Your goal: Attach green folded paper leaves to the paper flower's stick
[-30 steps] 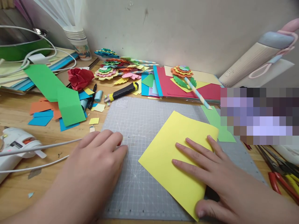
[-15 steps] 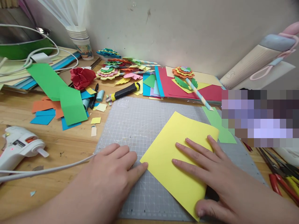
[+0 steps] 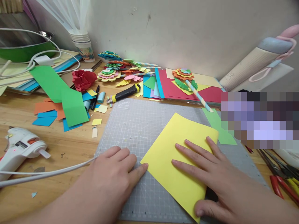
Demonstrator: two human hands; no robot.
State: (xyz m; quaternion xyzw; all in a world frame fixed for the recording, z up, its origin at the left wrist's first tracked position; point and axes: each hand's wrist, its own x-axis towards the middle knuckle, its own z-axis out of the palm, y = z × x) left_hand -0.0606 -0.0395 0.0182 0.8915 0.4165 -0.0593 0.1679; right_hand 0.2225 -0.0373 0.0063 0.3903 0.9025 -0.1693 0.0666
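Observation:
A sheet of yellow paper [image 3: 163, 146], bent over along its right side, lies at a slant on the grey cutting mat [image 3: 126, 124]. My left hand [image 3: 114, 174] is closed, its fingers curled except one fingertip that presses the paper's left corner. The left thumb is hidden. Spread flat over the right half of the sheet is my right hand [image 3: 210, 168], fingers apart and thumb by the near corner. Under the right palm something dark shows, too covered to name. A light green paper strip [image 3: 219, 127] lies beyond the right fingers.
On the left are a glue gun [image 3: 25, 152] with its white cable, green paper [image 3: 74, 105] and a crumpled red paper flower [image 3: 84, 80]. A utility knife [image 3: 126, 93] and paper flowers [image 3: 109, 74] lie behind the mat. Red-handled pliers [image 3: 277, 186] are at right.
The view has shifted very slightly, so things sit a little lower in it. Both hands and the yellow paper stay in the same places on the mat.

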